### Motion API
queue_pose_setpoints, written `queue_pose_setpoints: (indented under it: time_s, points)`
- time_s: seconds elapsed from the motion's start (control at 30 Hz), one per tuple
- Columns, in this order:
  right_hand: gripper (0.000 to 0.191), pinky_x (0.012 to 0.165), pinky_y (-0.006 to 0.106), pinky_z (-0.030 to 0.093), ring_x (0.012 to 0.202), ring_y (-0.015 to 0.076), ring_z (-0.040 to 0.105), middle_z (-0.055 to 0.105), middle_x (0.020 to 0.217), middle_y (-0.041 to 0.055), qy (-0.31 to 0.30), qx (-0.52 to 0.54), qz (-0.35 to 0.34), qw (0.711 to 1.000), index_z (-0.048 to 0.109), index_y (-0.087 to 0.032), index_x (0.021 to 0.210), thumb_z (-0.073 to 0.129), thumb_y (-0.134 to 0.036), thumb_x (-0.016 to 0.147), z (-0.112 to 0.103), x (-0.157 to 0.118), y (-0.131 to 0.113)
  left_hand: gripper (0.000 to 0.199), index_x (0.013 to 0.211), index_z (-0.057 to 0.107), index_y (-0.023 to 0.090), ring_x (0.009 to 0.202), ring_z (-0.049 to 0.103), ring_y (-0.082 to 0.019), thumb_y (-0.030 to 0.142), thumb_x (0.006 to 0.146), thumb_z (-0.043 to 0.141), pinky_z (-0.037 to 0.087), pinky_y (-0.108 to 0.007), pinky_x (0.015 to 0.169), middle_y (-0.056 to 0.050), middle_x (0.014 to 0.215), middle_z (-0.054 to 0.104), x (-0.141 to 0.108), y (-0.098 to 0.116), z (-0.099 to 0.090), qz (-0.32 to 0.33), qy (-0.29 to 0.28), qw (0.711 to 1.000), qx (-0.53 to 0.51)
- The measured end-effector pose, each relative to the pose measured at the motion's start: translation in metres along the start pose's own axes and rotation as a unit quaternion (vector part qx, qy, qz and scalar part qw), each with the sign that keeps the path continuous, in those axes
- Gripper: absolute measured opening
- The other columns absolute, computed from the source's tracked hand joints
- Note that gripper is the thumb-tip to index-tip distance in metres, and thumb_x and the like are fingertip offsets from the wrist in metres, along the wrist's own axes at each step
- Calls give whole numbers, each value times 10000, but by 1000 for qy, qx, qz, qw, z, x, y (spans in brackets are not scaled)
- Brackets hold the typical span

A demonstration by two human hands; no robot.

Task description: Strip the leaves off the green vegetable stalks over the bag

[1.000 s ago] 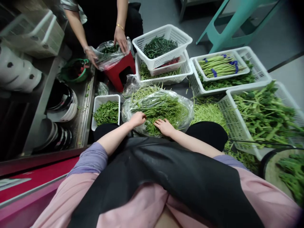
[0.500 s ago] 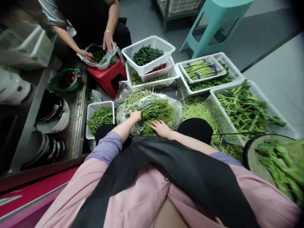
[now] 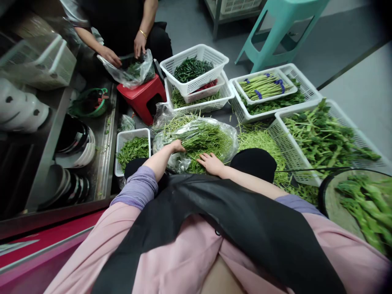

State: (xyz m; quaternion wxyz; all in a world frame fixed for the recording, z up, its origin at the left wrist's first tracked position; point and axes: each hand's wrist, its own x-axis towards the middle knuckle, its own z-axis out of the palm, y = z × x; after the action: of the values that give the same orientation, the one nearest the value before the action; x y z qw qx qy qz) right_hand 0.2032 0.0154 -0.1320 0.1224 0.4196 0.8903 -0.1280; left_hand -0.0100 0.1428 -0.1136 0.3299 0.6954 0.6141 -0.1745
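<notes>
Before my knees lies a clear plastic bag, spread wide, with a heap of thin-stemmed leafy greens in it. My left hand is at the left side of the heap, closed on some of the stems; its fingertips are partly hidden. On the near right edge of the greens rests my right hand, palm down with fingers spread. Cut pale stems lie just behind the bag.
White baskets hold green chillies, asparagus, broccoli stalks and leafy greens. A co-worker's hands handle a bag on a red stool. Steel shelving stands left, a round board right.
My left hand has tilted, its fingers now pointing right and lower over the greens. My right hand stays about where it was. The whole view has shifted slightly.
</notes>
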Motion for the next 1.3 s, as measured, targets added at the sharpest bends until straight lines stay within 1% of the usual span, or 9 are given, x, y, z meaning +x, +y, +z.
queue_pose_setpoints:
  time_s: [0.2, 0.37, 0.47, 0.63, 0.83, 0.93, 1.13, 1.23, 1.3]
  points:
    - [567, 1094, 528, 326, 1398, 310, 369, 391, 1524, 156, 10, -8, 4, 1000, 359, -169, 1499, 315, -132, 935, 3, 4, -1, 518, 1009, 680, 120, 795, 675, -193, 430, 619, 825, 512, -235, 662, -81, 892, 738, -4, 3, -12, 6, -56, 998, -18]
    - [567, 1097, 523, 327, 1393, 300, 383, 410, 1511, 159, 13, 8, 1, 1000, 382, -176, 1489, 325, -124, 927, -2, 8, -5, 507, 1092, 654, 133, 886, 678, -200, 266, 630, 817, 514, -229, 733, -81, 977, 737, -5, 7, -20, 4, -52, 998, 22]
    - [559, 1098, 522, 324, 1397, 304, 376, 406, 1513, 166, 5, 11, 1, 1000, 413, -160, 1470, 340, -114, 918, -4, 7, -5, 532, 1151, 612, 128, 1010, 662, -233, 169, 647, 774, 507, -235, 824, -113, 1105, 697, -11, 10, -7, -2, -8, 998, 57]
    - [554, 1093, 514, 329, 1400, 308, 371, 396, 1519, 166, 6, 9, -2, 1000, 419, -148, 1466, 337, -113, 919, -2, 3, -4, 527, 1336, 431, 120, 1181, 587, -274, 118, 825, 556, 480, -330, 947, -215, 1325, 505, -26, 13, 29, -33, 109, 990, 88]
    - [547, 1092, 516, 329, 1393, 310, 377, 403, 1515, 163, 11, -4, -8, 1000, 431, -157, 1460, 356, -134, 918, 2, 3, -4, 313, 1166, 585, 161, 1206, 561, -266, 139, 873, 477, 475, -347, 966, -174, 1281, 534, -25, 10, 46, -41, 132, 986, 91]
    - [551, 1089, 514, 332, 1390, 310, 380, 408, 1512, 165, 11, -5, -12, 1000, 422, -154, 1466, 349, -130, 920, 3, 5, -4, 293, 1140, 602, 165, 1214, 559, -283, 167, 859, 523, 463, -384, 989, -170, 1226, 607, -19, 8, 43, -39, 118, 988, 88]
    - [557, 1087, 516, 329, 1392, 323, 373, 404, 1511, 175, 4, 0, -11, 1000, 407, -140, 1476, 334, -132, 924, 0, 5, -3, 408, 1208, 566, 144, 1107, 643, -261, 204, 807, 600, 505, -336, 916, -173, 1166, 675, -19, 12, 32, -43, 83, 993, 75]
    - [555, 1087, 515, 325, 1391, 323, 373, 403, 1512, 174, 4, 10, -7, 1000, 420, -139, 1468, 334, -125, 921, 0, 4, -2, 415, 1185, 601, 151, 1123, 636, -278, 214, 776, 626, 499, -349, 933, -175, 1187, 673, -25, 20, 13, -37, 87, 993, 73]
    - [552, 1093, 512, 314, 1392, 322, 373, 400, 1514, 174, 6, 17, -5, 1000, 431, -136, 1462, 337, -119, 918, 1, 3, -2, 418, 1172, 625, 145, 1119, 635, -292, 228, 762, 632, 499, -358, 933, -181, 1182, 675, -28, 27, -10, -33, 93, 993, 66]
